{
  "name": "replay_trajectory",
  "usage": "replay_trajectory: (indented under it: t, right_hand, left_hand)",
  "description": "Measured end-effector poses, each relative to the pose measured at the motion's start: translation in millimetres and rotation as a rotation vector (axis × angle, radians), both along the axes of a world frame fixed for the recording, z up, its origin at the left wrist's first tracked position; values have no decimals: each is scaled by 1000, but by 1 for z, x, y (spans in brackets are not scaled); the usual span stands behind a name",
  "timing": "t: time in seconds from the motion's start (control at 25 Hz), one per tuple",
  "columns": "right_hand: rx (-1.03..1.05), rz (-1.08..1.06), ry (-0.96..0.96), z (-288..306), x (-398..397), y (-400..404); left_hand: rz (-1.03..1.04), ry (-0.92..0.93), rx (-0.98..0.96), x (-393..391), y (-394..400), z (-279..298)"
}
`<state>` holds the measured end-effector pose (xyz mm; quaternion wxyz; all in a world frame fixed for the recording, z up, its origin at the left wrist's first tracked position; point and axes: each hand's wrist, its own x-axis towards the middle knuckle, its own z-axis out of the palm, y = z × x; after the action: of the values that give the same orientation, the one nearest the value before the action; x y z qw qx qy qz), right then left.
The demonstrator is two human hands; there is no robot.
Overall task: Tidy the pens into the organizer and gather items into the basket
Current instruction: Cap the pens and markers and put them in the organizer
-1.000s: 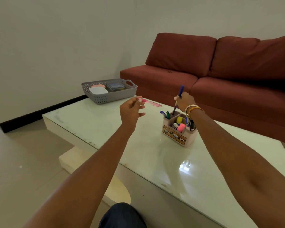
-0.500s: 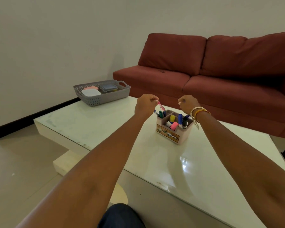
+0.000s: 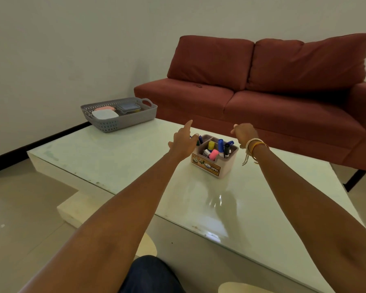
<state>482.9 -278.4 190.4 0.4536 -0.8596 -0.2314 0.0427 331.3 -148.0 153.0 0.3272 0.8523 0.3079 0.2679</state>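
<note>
A beige organizer (image 3: 217,166) stands in the middle of the white glass table (image 3: 118,157), holding several pens and markers (image 3: 220,147) upright. My left hand (image 3: 183,141) hovers at the organizer's left rim with the fingers spread and nothing in them. My right hand (image 3: 244,134), bangles on the wrist, is just right of and behind the organizer, fingers loosely curled and empty. A grey perforated basket (image 3: 123,121) sits at the table's far left corner with a white box (image 3: 105,114), a pink item (image 3: 105,108) and a clear lidded box (image 3: 129,107) inside.
A dark red sofa (image 3: 273,98) runs along the far side of the table, close to its back edge. A white wall stands behind the basket. Tiled floor lies to the left, and my knee (image 3: 150,275) shows at the bottom.
The blue pen left my right hand and the pink pen left my left hand; both now stand in the organizer. My left hand has opened out.
</note>
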Motion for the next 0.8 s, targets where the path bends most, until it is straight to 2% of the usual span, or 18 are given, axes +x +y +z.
replay_trajectory:
  t: [0.12,0.24,0.44,0.52,0.64,0.8]
  right_hand:
    - [-72,-40,218,-9,-2,-10]
    - [-88,-52,331,-16,-2,-18]
    - [-174,58,308,-20,-1,-13]
    - [-186,79,304,-23,-6,-11]
    - [-83,105,271,-29,-8,-5]
    - [163,70,363,-43,-9,-4]
  left_hand:
    - [-27,-73,-189,-10,-3,-12]
    - [-56,12,-341,-15,-10,-25]
    - [-191,-1,-435,-13,-22,-30]
    - [-178,-17,-441,-13,-23,-29]
    - [-126,-39,-393,-19,-19,-33]
    - [-29,-114,-330,-34,-12,-38]
